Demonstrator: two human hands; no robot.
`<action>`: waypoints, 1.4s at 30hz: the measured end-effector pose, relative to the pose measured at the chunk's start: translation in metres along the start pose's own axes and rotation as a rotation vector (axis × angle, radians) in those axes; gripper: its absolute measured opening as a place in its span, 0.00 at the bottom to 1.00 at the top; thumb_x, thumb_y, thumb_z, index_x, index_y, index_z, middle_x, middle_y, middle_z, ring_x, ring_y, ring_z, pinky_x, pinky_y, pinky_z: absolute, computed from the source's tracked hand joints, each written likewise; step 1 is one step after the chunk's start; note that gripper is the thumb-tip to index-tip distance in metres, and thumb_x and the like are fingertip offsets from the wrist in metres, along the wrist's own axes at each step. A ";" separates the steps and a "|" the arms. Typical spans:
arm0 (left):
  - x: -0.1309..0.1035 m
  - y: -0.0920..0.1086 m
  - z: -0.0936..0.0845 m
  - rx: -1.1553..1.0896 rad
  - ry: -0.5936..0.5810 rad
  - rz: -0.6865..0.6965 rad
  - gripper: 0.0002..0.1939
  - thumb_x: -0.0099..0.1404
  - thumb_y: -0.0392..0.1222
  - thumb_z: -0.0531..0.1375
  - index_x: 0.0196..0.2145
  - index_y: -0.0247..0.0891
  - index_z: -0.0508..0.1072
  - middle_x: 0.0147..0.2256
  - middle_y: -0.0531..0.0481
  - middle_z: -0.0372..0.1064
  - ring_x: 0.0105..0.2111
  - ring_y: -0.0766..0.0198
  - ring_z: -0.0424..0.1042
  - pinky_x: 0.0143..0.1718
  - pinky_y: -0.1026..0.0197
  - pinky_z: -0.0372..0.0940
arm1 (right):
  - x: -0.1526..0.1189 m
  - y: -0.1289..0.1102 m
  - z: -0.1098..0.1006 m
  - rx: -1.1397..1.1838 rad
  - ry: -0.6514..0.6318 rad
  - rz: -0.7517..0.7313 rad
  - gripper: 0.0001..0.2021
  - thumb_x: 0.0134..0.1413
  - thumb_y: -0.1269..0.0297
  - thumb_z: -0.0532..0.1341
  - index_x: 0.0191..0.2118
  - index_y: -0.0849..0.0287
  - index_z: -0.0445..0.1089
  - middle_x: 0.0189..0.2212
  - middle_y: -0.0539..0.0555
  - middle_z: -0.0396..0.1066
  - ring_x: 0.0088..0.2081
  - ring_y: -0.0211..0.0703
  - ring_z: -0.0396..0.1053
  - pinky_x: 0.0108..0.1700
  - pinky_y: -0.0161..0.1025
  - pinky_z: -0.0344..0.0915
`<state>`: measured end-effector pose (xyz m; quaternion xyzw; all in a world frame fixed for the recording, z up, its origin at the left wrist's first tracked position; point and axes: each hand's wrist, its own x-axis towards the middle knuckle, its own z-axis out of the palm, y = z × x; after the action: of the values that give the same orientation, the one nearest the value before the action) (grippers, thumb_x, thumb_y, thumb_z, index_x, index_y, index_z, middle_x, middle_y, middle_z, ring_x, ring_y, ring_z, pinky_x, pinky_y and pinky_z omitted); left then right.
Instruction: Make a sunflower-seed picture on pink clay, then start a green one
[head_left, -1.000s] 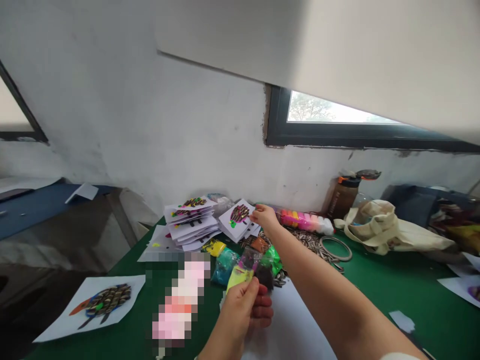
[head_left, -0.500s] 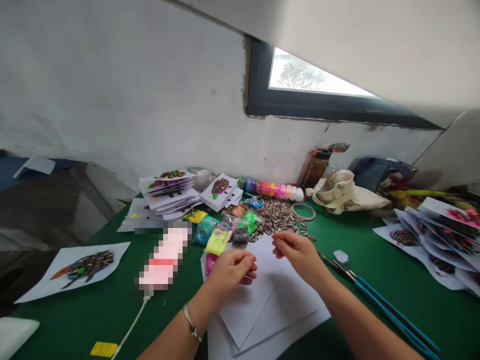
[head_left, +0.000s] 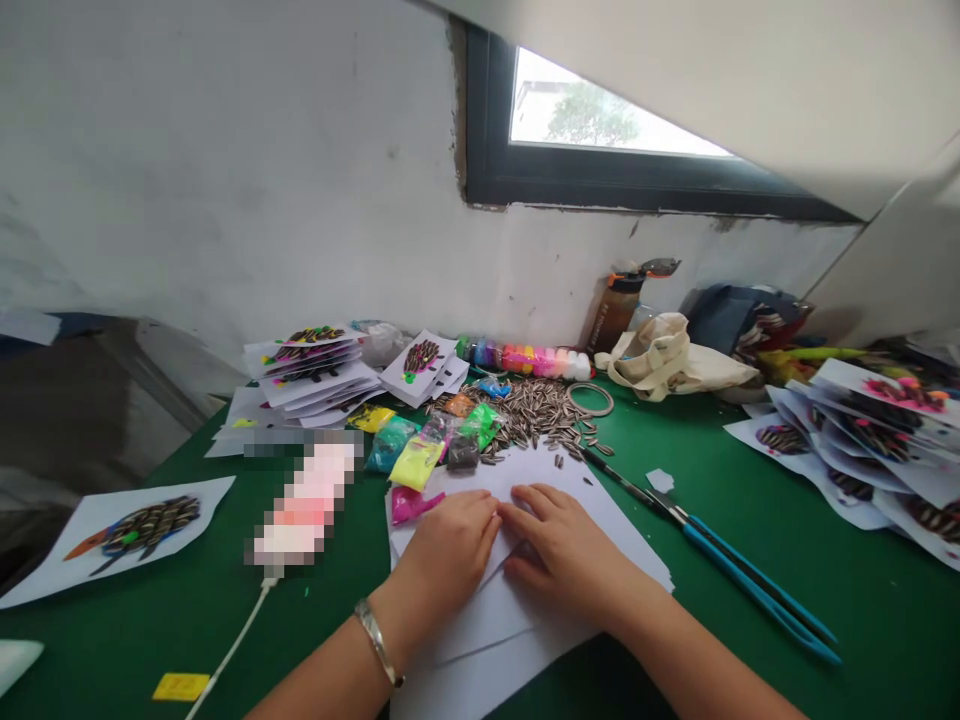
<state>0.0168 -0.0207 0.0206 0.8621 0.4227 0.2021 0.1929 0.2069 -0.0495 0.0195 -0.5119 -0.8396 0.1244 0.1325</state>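
Both hands rest low on a stack of white paper sheets (head_left: 592,520), their fingertips meeting near its middle. My left hand (head_left: 446,540), a silver bangle on its wrist, lies palm down with slightly bent fingers; its thumb is hidden. My right hand (head_left: 559,555) lies palm down too, fingers stretched out and a little apart. Whatever may be under the fingertips is hidden. By my left hand, a pink clay packet (head_left: 412,503) sits on the paper's edge. Beyond it are a yellow clay packet (head_left: 417,462), a black packet (head_left: 463,452) and a green packet (head_left: 480,425).
Striped sunflower seeds (head_left: 536,410) lie in a heap behind the paper, beside a roll of tape (head_left: 590,400). Blue-handled tweezers (head_left: 757,580) lie to the right. Stacks of seed pictures stand left (head_left: 322,370) and right (head_left: 862,430). A bird picture (head_left: 142,530) lies far left.
Both hands have come down onto the paper and together, from raised, pinched fingers held apart. The fingers have straightened out. The view has shifted a little.
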 end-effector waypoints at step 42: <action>-0.010 0.019 0.026 0.200 -0.324 0.310 0.29 0.69 0.54 0.55 0.64 0.45 0.58 0.66 0.36 0.49 0.66 0.42 0.47 0.63 0.37 0.45 | -0.005 0.079 -0.016 -0.072 0.100 0.287 0.14 0.59 0.71 0.55 0.47 0.60 0.75 0.46 0.61 0.73 0.48 0.50 0.68 0.51 0.41 0.61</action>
<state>0.0370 -0.0441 0.0063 0.9527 0.2668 0.0456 0.1383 0.2802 -0.0170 0.0070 -0.6367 -0.7539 0.0864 0.1367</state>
